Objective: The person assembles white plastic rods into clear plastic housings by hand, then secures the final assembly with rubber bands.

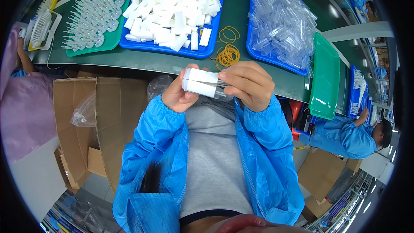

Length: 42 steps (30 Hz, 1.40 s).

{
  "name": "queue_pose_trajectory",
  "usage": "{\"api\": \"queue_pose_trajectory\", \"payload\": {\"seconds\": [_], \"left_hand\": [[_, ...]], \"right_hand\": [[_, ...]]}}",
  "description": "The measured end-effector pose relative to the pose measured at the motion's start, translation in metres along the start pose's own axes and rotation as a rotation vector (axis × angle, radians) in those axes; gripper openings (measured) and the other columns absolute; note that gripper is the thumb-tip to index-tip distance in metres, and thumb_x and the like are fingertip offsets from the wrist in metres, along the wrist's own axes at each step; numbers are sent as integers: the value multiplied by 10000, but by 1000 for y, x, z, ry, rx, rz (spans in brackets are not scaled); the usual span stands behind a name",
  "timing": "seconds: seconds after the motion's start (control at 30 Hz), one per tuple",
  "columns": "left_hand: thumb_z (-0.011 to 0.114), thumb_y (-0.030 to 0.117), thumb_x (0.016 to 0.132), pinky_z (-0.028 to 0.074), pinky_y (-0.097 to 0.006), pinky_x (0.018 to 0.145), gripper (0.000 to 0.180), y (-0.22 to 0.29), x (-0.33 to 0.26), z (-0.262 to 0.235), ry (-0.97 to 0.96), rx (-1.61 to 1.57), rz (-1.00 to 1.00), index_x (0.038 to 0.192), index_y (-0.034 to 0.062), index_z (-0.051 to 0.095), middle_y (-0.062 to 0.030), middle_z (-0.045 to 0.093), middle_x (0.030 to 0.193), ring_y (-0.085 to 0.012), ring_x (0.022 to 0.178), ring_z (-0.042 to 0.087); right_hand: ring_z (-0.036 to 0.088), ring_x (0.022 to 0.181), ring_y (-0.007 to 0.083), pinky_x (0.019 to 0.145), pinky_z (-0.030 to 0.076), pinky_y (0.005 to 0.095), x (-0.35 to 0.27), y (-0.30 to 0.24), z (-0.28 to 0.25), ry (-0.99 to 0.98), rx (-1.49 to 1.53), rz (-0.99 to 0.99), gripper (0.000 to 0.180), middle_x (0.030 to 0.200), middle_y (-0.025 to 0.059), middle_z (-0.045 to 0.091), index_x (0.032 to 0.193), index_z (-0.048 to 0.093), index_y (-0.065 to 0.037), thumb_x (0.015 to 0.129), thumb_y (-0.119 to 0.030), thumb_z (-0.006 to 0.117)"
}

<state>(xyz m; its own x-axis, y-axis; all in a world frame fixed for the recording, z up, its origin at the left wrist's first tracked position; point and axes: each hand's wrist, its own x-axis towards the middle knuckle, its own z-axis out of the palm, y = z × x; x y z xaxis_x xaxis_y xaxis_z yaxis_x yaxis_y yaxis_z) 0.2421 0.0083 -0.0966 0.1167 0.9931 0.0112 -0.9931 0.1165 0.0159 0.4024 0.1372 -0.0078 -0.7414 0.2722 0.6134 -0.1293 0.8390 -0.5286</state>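
A blue jacket (151, 146) frames the work: left hand (176, 92) and right hand (251, 84) clasp a white-and-clear bundle (202, 83) (finished or not, unclear) just short of the counter (236, 11). Plenty appears left: white pieces (174, 4) heaped far left, clear tubes (280, 21) far right, loose rubber bands (227, 56) between.

Head-worn L cam, wide fisheye, looks down at both hands (251, 83) close up, w/ bench (236, 14) beyond.

Looks like a factory tbh, with trays (168, 50) of loose parts (280, 23) along a green bench (237, 17), cardboard boxes (114, 121) and people (355, 137) in blue smocks (336, 136).
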Motion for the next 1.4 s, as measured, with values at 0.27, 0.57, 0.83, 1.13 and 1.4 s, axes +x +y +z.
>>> {"api": "queue_pose_trajectory", "payload": {"seconds": [0.27,0.57,0.83,1.13,1.4], "left_hand": [[543,331,893,446,-143,460,351,2,-1,3,15,123,32,1149,103,467,-111,453,1135,-91,652,526],[570,324,875,520,-206,513,421,-2,2,-3,28,308,-33,1180,68,434,-146,483,1175,-159,726,612],[588,424,839,567,-252,589,411,4,8,-3,-96,425,43,1029,81,465,-150,397,1191,-235,812,624],[639,183,796,570,-276,661,591,2,4,15,80,584,102,1299,79,346,-153,405,1280,-275,1059,542],[582,169,841,596,-327,657,787,4,10,20,85,323,18,1424,66,64,-209,390,1302,-395,1105,502]], "right_hand": [[608,800,250,705,479,314,-5,-4,-10,15,194,217,231,869,107,655,915,684,-29,686,-37,715],[613,806,241,719,480,325,-6,-1,1,18,215,183,227,882,98,660,907,691,-44,682,-42,716],[583,878,266,804,442,363,-13,9,-11,-80,360,126,202,944,88,650,968,671,-34,770,-59,638],[455,1058,280,834,384,391,-18,50,-48,-149,-817,374,415,1091,61,550,1092,625,-193,698,-72,666],[452,1072,272,844,379,393,-1,69,-42,-285,-867,222,353,1084,36,547,1013,657,-191,672,-107,696]]}}
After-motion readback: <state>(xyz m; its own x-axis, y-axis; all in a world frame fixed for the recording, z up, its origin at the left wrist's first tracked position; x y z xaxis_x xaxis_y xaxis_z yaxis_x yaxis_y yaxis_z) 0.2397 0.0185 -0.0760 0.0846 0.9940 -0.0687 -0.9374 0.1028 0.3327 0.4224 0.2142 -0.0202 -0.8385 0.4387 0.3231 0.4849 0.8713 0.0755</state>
